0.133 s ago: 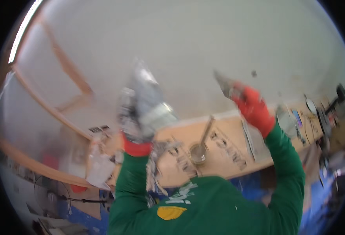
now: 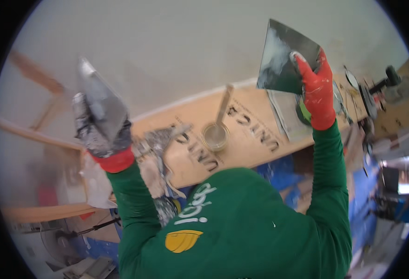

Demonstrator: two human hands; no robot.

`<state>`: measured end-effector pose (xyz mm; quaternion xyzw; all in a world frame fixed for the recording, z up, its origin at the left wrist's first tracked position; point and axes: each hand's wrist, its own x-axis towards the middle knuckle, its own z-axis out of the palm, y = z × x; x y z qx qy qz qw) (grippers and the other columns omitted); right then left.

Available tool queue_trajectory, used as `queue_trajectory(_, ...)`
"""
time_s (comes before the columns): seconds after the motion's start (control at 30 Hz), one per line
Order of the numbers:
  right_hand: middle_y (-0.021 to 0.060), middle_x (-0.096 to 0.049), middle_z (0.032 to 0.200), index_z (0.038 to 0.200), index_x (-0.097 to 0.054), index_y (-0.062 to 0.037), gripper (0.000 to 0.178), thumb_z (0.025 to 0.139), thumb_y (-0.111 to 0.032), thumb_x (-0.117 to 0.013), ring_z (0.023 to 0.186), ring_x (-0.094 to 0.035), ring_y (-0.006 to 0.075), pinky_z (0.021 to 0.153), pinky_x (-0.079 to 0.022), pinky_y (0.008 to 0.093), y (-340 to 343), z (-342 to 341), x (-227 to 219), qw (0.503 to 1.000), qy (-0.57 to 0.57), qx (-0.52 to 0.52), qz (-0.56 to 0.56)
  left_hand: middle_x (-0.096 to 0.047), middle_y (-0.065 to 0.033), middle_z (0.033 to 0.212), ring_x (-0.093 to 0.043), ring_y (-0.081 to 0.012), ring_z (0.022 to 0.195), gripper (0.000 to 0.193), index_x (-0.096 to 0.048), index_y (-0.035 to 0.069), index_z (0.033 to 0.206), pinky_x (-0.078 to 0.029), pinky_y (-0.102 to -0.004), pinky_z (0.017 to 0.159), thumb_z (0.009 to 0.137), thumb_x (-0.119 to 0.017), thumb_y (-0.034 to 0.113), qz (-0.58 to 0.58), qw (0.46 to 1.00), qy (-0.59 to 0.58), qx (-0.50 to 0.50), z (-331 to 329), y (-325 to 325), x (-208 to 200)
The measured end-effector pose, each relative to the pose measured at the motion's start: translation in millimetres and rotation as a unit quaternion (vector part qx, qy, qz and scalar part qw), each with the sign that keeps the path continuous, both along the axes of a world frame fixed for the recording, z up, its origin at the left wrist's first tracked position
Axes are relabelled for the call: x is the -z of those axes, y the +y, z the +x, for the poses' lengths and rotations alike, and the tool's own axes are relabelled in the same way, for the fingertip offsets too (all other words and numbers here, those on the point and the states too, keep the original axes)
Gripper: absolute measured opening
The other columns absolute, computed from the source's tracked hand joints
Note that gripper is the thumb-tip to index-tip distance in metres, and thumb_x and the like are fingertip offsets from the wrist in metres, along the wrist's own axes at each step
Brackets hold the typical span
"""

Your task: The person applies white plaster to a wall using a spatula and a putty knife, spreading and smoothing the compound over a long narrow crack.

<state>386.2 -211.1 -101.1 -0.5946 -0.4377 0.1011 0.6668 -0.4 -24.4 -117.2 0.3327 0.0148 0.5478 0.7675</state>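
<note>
A pale wall (image 2: 176, 56) backs the worktop (image 2: 239, 152) in the head view. Toward its left end, the left hand (image 2: 100, 142) grips the left blade (image 2: 103, 100); toward the rear edge, the right hand (image 2: 318, 90) pinches the smeared right blade (image 2: 279, 60). Apparent step: positioning blades. Next move likely requires controlled angles.
</note>
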Motion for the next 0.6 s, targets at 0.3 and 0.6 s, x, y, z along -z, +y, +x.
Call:
queue_trajectory(0.3,0.0088,-0.064,0.100,0.121,-0.059,-0.0027,0.037,0.098,-0.030,-0.052,0.092,-0.060,0.0165,0.086,-0.047,0.0294,8,-21,137,0.898,0.238,-0.250,-0.273,-0.065,-0.0103,0.115,-0.063,-0.0249,0.100,0.038,-0.058,0.009,0.127,-0.058,-0.0416,0.075,0.098,-0.053,0.032,-0.315,0.943,0.090,-0.060,47,-27,134)
queue_trajectory(0.6,0.0108,-0.068,0.096,0.108,-0.066,-0.0025,0.037,0.094,-0.037,-0.061,0.086,-0.061,0.0195,0.082,-0.049,0.0339,100,-44,196,0.833,-0.131,-0.241,-0.480,-0.063,-0.0038,0.088,-0.059,-0.0176,0.077,0.030,-0.063,0.013,0.116,-0.053,-0.0332,0.063,0.099,-0.050,0.034,-0.343,0.921,0.007,0.184,78,-54,266)
